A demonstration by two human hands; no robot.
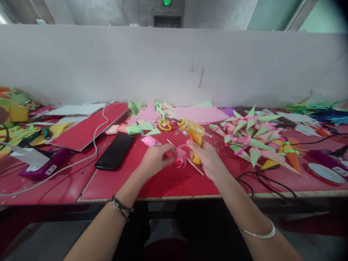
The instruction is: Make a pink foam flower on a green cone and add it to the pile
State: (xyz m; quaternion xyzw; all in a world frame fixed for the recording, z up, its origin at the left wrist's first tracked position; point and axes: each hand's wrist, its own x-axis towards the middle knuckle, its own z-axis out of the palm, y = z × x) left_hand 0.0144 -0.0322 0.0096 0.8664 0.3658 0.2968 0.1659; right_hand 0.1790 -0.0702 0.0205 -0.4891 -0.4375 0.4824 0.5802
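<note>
My right hand [208,157] is wrapped round a yellow glue gun [198,133], its fingers closed on the body. A pink fringed paper piece [181,156] is between my hands, just above the red table. My left hand [157,156] is at its left side, thumb and fingers curled together near its edge; what they pinch is too small to make out. A thin wooden stick [196,167] slants past the pink piece, with its other end showing up and left of it. A bright pink packet [149,141] lies behind my left hand.
A black phone [115,151] lies left on the red table [168,186]. Yellow-handled scissors [165,125] and paper scraps lie behind. Paper cones [248,134] are heaped right, near black cables [268,178]. A white cable [95,145] crosses the left side.
</note>
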